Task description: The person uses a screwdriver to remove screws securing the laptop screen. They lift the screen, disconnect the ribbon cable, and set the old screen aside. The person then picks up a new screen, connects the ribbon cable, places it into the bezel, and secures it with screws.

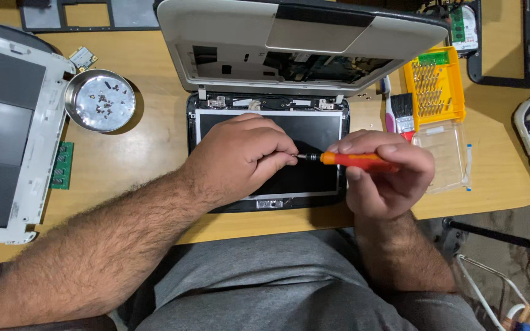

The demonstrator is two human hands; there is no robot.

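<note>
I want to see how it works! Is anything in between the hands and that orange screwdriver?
No. The right hand wraps around the orange screwdriver handle, and the left hand pinches its metal tip directly. Nothing sits between them. Both hover above the dark screen of the opened laptop; whether the tip touches it is hidden.

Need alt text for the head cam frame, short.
Right hand holds an orange-handled screwdriver whose tip the left hand pinches, above an opened small laptop on a wooden table. A metal bowl of screws sits left, a yellow bit case right.
</note>
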